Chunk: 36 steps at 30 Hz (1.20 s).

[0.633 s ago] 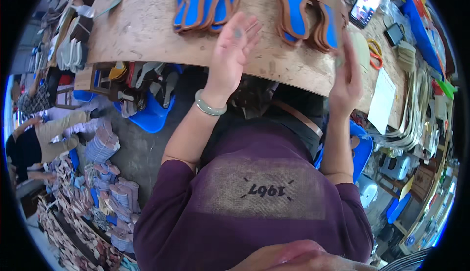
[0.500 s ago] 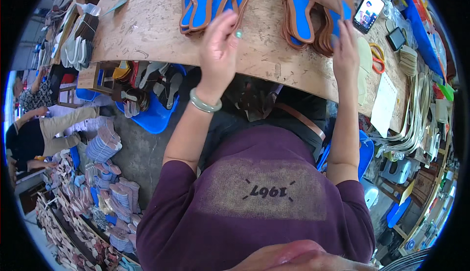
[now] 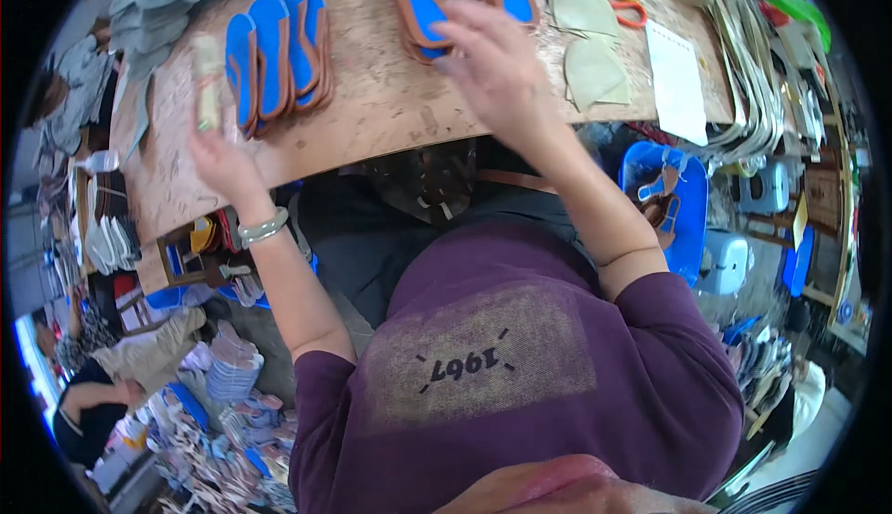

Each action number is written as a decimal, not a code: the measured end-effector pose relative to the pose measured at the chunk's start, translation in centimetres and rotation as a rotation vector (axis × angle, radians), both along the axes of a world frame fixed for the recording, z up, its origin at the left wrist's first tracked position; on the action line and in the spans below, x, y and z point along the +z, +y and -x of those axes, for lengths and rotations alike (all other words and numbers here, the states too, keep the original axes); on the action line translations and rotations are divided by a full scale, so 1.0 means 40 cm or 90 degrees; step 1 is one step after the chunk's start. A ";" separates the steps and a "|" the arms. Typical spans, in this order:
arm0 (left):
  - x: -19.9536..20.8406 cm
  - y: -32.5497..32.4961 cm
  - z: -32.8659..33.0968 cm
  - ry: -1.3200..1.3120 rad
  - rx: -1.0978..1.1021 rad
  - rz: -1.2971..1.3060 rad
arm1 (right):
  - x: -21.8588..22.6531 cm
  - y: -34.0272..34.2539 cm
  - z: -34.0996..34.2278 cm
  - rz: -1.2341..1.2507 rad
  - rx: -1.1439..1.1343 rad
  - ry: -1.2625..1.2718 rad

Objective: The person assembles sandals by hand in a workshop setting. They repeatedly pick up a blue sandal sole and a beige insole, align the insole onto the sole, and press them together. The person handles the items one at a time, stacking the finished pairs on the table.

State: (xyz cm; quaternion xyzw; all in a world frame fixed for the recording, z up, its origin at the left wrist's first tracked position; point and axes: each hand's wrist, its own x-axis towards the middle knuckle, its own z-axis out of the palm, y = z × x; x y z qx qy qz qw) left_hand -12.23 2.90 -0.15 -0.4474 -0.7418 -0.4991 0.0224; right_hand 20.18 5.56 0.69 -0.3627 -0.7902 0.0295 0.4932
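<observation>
Two groups of sandal soles lie on the wooden worktable. The left group is fanned out, with blue tops and brown edges. In the right group, similar blue and brown soles are stacked, and the top of the picture cuts them off. My right hand is just over the near edge of the right group, blurred, with fingers apart and nothing seen in them. My left hand, with a bangle on its wrist, is beside the left group. A pale, smeared shape shows at its fingers; whether they hold it is unclear.
Orange-handled scissors, pale rounded pieces and a white sheet lie to the right on the worktable. Grey pieces are piled at far left. A blue bin stands below the table at right.
The view has turned, shifting the sole groups leftward. My left hand has moved to the left side of its group. My right hand has come in toward the right group and no longer holds a sole.
</observation>
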 end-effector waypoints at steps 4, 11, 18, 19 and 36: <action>0.039 -0.049 -0.230 0.007 -0.188 -0.348 | 0.034 -0.098 0.041 0.349 0.265 0.289; -0.043 -0.097 -0.586 0.160 -0.692 -0.224 | 0.073 -0.114 -0.113 0.454 0.261 0.702; -0.058 0.064 -0.763 0.199 -0.669 0.091 | -0.083 0.003 -0.430 0.341 -0.012 0.868; -0.067 0.086 -0.787 0.239 -0.625 0.081 | -0.091 0.009 -0.442 0.374 -0.020 0.857; -0.091 0.119 -0.891 0.041 -0.675 -0.070 | -0.150 0.003 -0.426 0.395 0.063 0.787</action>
